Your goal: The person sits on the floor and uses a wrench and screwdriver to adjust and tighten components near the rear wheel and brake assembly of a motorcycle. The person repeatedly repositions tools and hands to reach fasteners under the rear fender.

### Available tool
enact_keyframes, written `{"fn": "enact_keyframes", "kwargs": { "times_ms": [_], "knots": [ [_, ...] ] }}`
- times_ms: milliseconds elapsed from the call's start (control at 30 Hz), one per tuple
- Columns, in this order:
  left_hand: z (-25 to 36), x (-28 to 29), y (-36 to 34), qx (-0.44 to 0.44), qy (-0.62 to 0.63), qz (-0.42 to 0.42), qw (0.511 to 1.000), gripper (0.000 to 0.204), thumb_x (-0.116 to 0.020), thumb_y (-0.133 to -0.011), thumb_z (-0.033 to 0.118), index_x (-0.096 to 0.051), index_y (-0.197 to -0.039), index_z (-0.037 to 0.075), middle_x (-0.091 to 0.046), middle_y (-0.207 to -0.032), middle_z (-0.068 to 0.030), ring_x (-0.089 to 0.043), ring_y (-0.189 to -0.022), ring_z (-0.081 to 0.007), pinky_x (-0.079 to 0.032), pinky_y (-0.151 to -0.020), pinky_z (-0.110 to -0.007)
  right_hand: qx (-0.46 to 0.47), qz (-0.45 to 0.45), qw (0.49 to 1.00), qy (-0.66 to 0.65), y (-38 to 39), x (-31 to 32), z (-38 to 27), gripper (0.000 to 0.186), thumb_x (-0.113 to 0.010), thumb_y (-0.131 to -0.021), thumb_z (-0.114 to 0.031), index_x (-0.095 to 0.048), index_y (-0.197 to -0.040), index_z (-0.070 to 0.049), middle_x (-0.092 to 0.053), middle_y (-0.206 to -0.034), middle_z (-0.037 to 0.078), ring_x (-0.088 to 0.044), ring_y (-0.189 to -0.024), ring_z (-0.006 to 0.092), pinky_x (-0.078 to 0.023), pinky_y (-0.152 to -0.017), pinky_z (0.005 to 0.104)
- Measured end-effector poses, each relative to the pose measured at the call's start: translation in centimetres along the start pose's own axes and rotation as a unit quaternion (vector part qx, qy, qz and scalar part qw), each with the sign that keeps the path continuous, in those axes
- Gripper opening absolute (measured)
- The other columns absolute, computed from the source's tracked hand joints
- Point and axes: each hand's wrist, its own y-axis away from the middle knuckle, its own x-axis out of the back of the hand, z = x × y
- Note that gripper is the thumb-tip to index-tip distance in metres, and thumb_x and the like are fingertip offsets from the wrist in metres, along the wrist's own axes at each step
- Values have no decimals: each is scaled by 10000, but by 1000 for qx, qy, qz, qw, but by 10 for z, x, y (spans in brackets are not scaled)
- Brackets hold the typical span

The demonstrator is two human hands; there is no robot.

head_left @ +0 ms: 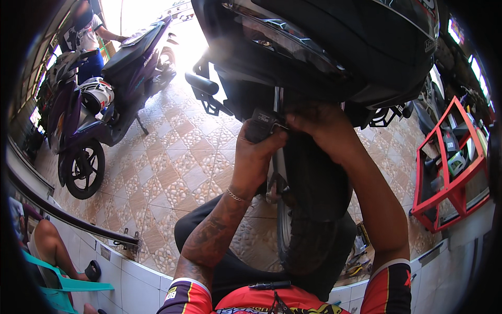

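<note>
My left hand [253,157] grips a small black box-shaped part [261,125] with a thin metal piece, at the front fork [278,97] of a black motor scooter [355,47]. My right hand [327,133] is curled beside that part, under the front bodywork; its fingertips are partly in shadow, and what they hold is hidden. Below both hands stands the front tyre [308,246], between my dark-clad legs.
A purple scooter [130,73] with a white helmet [97,94] stands left, a person [91,31] beside it. Another person's leg [52,235] and a teal chair [73,282] are lower left. A red metal rack [442,188] stands right; tools [361,240] lie on the tiled floor.
</note>
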Motion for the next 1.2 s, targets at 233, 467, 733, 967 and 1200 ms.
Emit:
{"fn": "enact_keyframes", "kwargs": {
  "times_ms": [233,467,733,967,1200],
  "knots": [
    [3,-1,0,-2,7,-11,1000,327,-752,-796,-39,-572,-1059,33,-671,-913,-57,-668,-811,-148,-552,-767,-282,-13,21,989,-143,24,21,-4,294,-745,-864,-137,-691,-1072,65,-715,-993,125,-697,-922,209,-543,-850,312],
    [-6,19,0,-12,0,-33,999,295,-705,-837,-34,-606,-1101,53,-666,-961,-49,-655,-854,-153,-530,-752,-271,24,209,968,-137,159,88,37,351,-775,-846,-157,-618,-1070,64,-682,-947,134,-688,-877,226,-563,-861,349],
    [-7,53,-19,79,68,-132,986,192,-604,-959,-5,-618,-1136,-79,-683,-1108,-158,-673,-1007,-186,-584,-855,-237,-220,454,845,-178,342,167,261,217,-721,-906,-103,-653,-1090,-10,-685,-936,45,-665,-819,144,-568,-783,295],
    [4,50,-29,64,27,-120,990,201,-585,-973,7,-608,-1142,-99,-675,-1105,-181,-666,-967,-193,-577,-847,-249,-336,491,741,-311,414,88,426,138,-726,-886,-61,-681,-1009,-17,-688,-923,61,-674,-781,162,-607,-701,323],
    [14,42,-26,62,1,-111,992,204,-604,-966,13,-604,-1131,-107,-675,-1097,-175,-655,-970,-190,-567,-862,-261,-399,536,713,-212,425,39,490,132,-680,-920,-103,-643,-1008,-11,-700,-892,97,-695,-823,223,-585,-725,350]
  ]
}}
